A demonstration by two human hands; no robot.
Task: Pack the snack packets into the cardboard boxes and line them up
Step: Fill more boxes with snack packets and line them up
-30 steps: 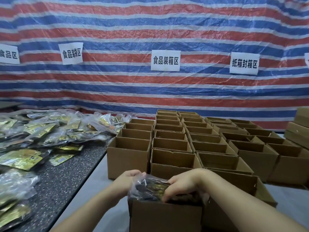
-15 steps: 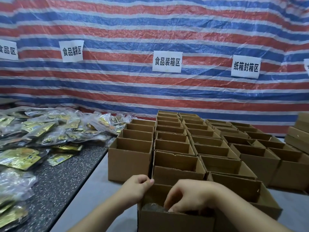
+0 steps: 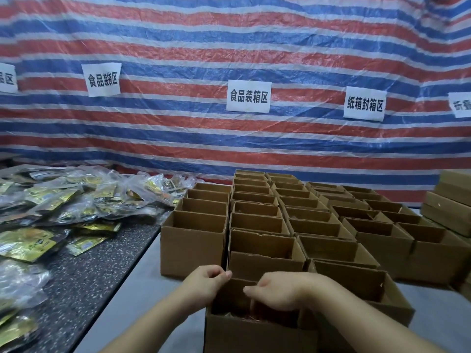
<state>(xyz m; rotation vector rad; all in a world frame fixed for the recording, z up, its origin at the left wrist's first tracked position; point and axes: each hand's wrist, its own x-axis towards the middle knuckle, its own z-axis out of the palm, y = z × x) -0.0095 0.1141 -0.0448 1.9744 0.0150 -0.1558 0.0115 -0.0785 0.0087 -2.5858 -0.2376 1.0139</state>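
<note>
Matt brown cardboard boxes (image 3: 265, 253), glossy plastic snack packets (image 3: 76, 200), speckled stone-look table (image 3: 84, 289), woven tarpaulin (image 3: 229, 34).

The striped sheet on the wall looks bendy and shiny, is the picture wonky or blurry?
Head view: the wide lens bows the stripes of the striped sheet toward the edges, and light puts pale glare on its plastic. The paper signs read sharp. The snack packets glint too. Only the right hand, over the nearest box, looks slightly soft.
</note>
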